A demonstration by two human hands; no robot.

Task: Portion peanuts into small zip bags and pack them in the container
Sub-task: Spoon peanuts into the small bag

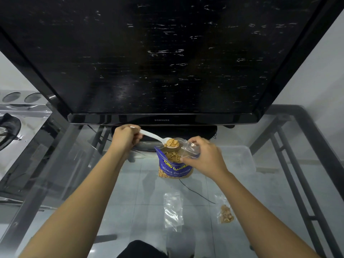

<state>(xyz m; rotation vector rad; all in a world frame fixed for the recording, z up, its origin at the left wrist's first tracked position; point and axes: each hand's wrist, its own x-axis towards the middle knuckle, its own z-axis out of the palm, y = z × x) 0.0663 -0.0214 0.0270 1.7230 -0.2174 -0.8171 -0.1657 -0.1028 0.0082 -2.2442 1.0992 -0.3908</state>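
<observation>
A blue peanut bag [175, 165] stands open on the glass table [130, 202], peanuts showing inside. My left hand [125, 137] grips the handle of a white plastic spoon [154, 137], its bowl heaped with peanuts just above the bag's mouth. My right hand [204, 156] pinches a small clear zip bag [189, 148], held open right beside the spoon's bowl. An empty zip bag [173, 211] lies flat nearer to me. To its right lies another zip bag with peanuts inside [225, 211]. A clear plastic container [240, 159] sits at the right, behind my right hand.
A large black television [158, 58] stands at the table's far edge, right behind the hands. A thin black cable [197, 192] runs under the glass. Grey metal frame bars [297, 174] border the table on the right. A shiny metal appliance [16, 131] stands to the left.
</observation>
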